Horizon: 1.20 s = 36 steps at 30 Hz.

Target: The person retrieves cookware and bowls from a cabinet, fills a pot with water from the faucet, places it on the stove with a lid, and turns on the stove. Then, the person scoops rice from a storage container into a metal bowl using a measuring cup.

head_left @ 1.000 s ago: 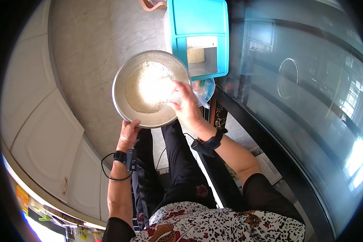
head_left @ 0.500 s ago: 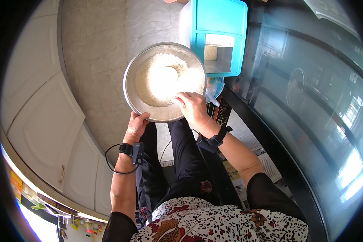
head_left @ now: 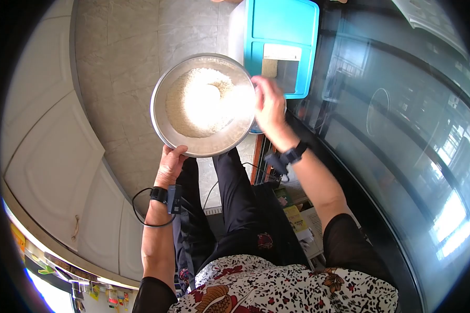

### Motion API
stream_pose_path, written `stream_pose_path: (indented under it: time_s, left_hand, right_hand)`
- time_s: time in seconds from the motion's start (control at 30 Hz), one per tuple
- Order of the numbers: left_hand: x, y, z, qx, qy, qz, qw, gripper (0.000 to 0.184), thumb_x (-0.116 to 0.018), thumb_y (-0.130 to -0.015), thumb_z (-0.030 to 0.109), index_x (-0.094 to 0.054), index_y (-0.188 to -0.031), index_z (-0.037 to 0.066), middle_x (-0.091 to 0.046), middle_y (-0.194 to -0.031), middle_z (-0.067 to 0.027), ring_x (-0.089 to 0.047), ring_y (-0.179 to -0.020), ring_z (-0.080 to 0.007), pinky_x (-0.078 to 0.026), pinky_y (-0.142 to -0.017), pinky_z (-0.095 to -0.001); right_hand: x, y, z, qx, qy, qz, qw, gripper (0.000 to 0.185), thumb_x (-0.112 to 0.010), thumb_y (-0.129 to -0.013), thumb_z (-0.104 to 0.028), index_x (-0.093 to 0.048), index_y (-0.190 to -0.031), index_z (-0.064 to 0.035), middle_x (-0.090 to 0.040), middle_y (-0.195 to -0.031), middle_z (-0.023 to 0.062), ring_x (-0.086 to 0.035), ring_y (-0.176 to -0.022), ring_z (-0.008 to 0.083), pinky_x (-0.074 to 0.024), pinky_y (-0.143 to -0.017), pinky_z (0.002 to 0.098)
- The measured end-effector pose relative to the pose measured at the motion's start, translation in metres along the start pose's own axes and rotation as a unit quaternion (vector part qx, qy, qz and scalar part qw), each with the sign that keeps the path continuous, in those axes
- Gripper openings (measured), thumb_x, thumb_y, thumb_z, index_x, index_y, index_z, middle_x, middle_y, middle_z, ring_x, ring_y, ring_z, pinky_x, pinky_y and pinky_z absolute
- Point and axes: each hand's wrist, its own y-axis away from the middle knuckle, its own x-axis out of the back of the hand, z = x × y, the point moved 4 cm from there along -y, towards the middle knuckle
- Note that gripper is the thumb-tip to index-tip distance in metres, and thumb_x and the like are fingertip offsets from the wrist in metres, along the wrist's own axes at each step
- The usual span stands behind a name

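A round metal bowl [head_left: 162,117] of white rice [head_left: 185,115] is held out over my knees; glare washes out the middle of the grains. My left hand [head_left: 171,163] grips its near left rim, thumb on the edge. At the bowl's right side is my right hand [head_left: 270,107], fingers bent and smeared by motion. Whether those fingers touch the rim or pinch anything cannot be made out. Just beyond them stands a bin with a blue lid [head_left: 282,23], and pale grain shows through its opening.
White cabinets [head_left: 52,167] curve along the left, above a grey tiled floor [head_left: 130,62]. A dark glossy glass panel [head_left: 397,130] runs down the right side. Papers and a yellow booklet [head_left: 296,219] lie low beside my right leg. A cable hangs from my left wrist strap [head_left: 159,194].
My right hand has lifted from over the rice and moved up and right to the bowl's right edge. The bowl, still in my left hand, has shifted slightly left.
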Motion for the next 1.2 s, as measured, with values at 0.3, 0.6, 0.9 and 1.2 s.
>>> stream_pose_path:
  time_s: [0.3,0.6,0.9,1.2]
  left_hand:
    - [-0.011,0.002,0.004,0.000,-0.010,0.021,1.000,0.040,-0.057,-0.077,-0.002,-0.049,-0.116,0.000,-0.059,-0.103,-0.0089,-0.061,-0.087,-0.0190,-0.052,-0.075,-0.0306]
    - [-0.004,-0.004,-0.005,-0.008,-0.006,0.046,0.999,0.043,-0.058,-0.076,-0.003,-0.048,-0.117,0.002,-0.059,-0.104,-0.0087,-0.061,-0.087,-0.0191,-0.053,-0.073,-0.0294]
    - [-0.008,-0.002,-0.005,-0.001,-0.002,0.070,0.998,0.044,-0.054,-0.076,-0.005,-0.047,-0.119,0.001,-0.059,-0.104,-0.0097,-0.061,-0.087,-0.0205,-0.054,-0.073,-0.0318]
    - [-0.016,-0.003,0.006,0.005,-0.003,0.069,0.998,0.040,-0.056,-0.075,-0.004,-0.050,-0.114,0.001,-0.061,-0.099,-0.0091,-0.062,-0.082,-0.0199,-0.054,-0.070,-0.0312]
  right_hand:
    - [-0.002,-0.068,0.188,-0.030,0.287,-0.202,0.936,0.055,-0.060,-0.069,0.002,-0.047,-0.122,-0.0056,-0.044,-0.124,0.0121,-0.044,-0.116,0.0295,-0.0381,-0.096,0.0399]
    - [-0.005,-0.069,0.198,-0.033,0.291,-0.212,0.932,0.039,-0.058,-0.070,0.002,-0.056,-0.108,-0.0048,-0.052,-0.111,0.0129,-0.048,-0.110,0.0286,-0.0395,-0.094,0.0397]
    - [-0.004,0.010,0.204,-0.047,0.245,-0.269,0.930,0.037,-0.058,-0.069,0.003,-0.056,-0.105,-0.0032,-0.053,-0.110,0.0116,-0.051,-0.107,0.0286,-0.0429,-0.090,0.0386]
    - [-0.004,0.018,0.188,-0.112,0.193,-0.197,0.955,0.056,-0.060,-0.068,0.006,-0.046,-0.122,-0.0011,-0.044,-0.125,0.0198,-0.045,-0.117,0.0344,-0.0391,-0.098,0.0409]
